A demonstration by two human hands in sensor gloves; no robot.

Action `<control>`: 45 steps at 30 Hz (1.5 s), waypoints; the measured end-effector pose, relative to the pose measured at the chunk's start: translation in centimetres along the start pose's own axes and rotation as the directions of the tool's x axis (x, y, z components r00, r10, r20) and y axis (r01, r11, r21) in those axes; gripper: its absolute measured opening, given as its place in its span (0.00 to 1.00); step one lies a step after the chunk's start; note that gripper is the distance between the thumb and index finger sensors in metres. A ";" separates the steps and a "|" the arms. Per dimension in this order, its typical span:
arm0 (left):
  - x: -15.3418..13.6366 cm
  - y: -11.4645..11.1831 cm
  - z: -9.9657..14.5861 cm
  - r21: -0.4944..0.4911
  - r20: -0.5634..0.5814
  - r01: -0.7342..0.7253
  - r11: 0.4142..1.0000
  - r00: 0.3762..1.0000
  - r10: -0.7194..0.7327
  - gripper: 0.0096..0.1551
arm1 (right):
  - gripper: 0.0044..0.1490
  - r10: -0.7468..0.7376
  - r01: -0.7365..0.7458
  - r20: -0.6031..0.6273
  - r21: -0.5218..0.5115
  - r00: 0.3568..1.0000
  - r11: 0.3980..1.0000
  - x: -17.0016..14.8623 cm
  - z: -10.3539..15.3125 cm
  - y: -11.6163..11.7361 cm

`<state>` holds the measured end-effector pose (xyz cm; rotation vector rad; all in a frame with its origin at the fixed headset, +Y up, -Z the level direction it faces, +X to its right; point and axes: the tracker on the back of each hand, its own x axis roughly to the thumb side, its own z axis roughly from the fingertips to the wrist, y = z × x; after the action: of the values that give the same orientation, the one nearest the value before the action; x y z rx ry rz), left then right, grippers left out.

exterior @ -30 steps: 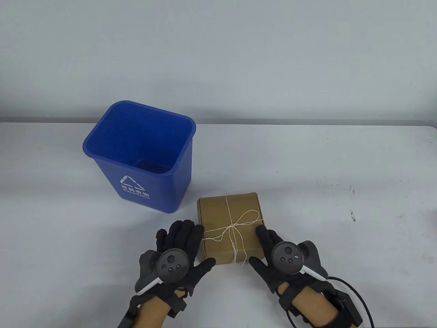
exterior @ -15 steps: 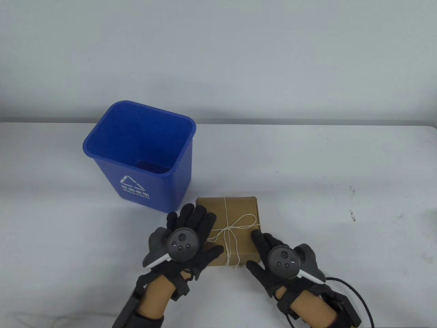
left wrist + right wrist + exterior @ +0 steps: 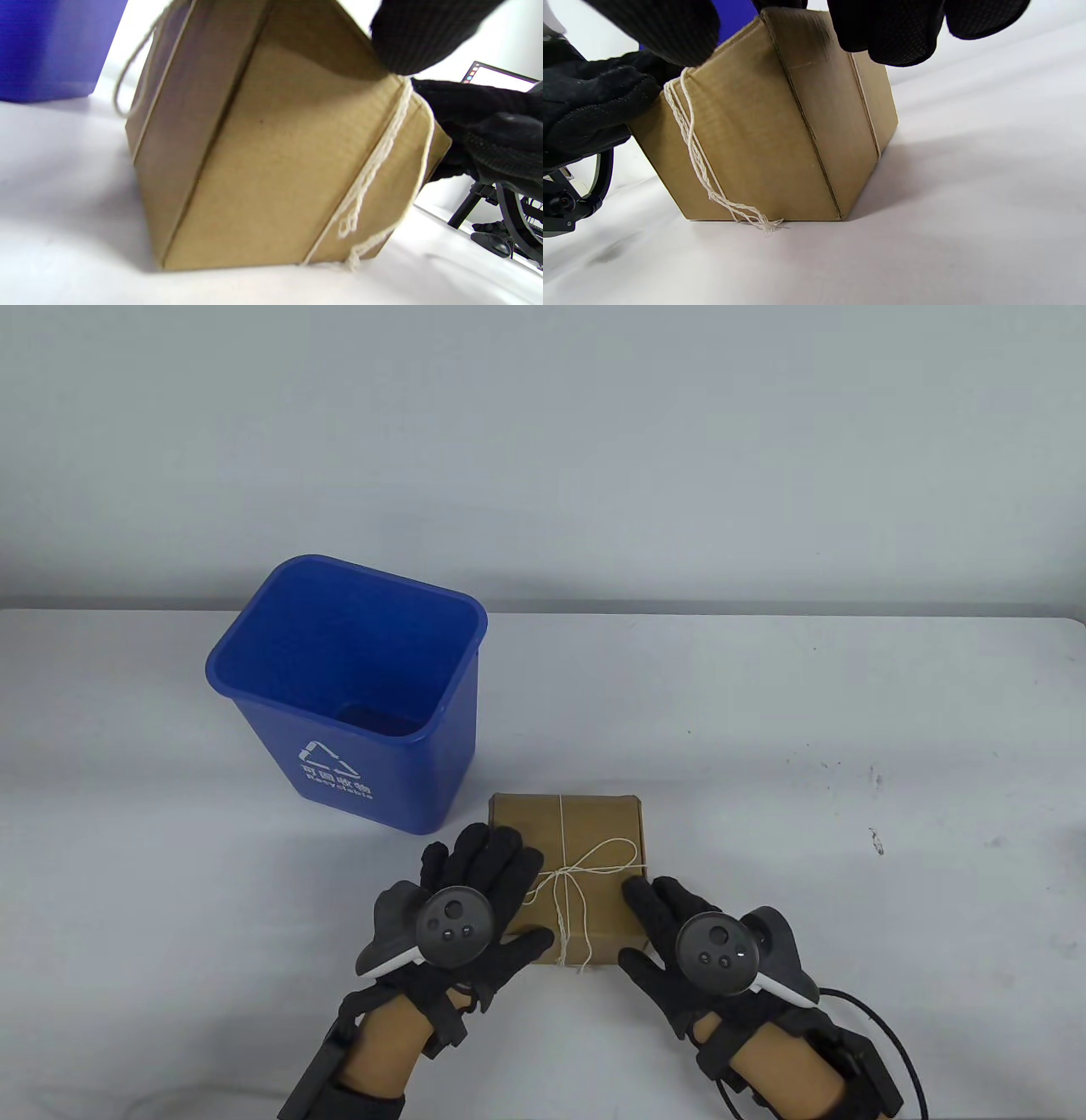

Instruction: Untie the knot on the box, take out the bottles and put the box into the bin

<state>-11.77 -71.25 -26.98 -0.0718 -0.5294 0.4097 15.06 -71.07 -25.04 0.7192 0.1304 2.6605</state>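
Observation:
A brown cardboard box (image 3: 594,831) lies shut on the table in front of the blue bin (image 3: 348,687). White string (image 3: 585,869) crosses it and is tied in a bow on top, with loose ends hanging over the near side (image 3: 734,207). My left hand (image 3: 496,891) rests with straight fingers on the box's left part, its thumb along the near edge. At the near right corner of the box my right hand (image 3: 657,920) lays its fingers on the top, thumb at the near side. No bottles show.
The bin stands upright with its mouth open, just behind and left of the box. The white table (image 3: 806,712) stretches to the right and ends at a grey wall behind. A black cable (image 3: 891,1027) trails from my right wrist.
My left hand has moved forward and right, from beside the box onto its left part. The box has turned slightly and now sits squarer. My right hand barely shifted.

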 end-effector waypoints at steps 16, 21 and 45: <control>-0.2 -0.2 0.0 -0.001 0.001 -0.025 1.000 1.000 0.025 0.54 | 0.50 0.375 -0.329 0.253 -0.205 0.892 0.922 3.4 -1.5 1.7; 0.2 -0.2 0.0 -0.005 0.004 -0.005 1.000 1.000 0.005 0.54 | 0.46 0.356 -0.309 0.201 -0.233 0.913 0.922 3.3 -1.9 1.6; 0.4 -0.6 -0.1 -0.016 0.008 0.008 1.000 1.000 -0.008 0.55 | 0.22 0.115 -0.061 0.209 -0.251 0.971 0.966 2.9 -2.0 0.2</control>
<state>-11.18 -71.58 -26.78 -0.0841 -0.5408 0.3983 11.74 -70.11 -25.39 0.9498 -0.2905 2.5930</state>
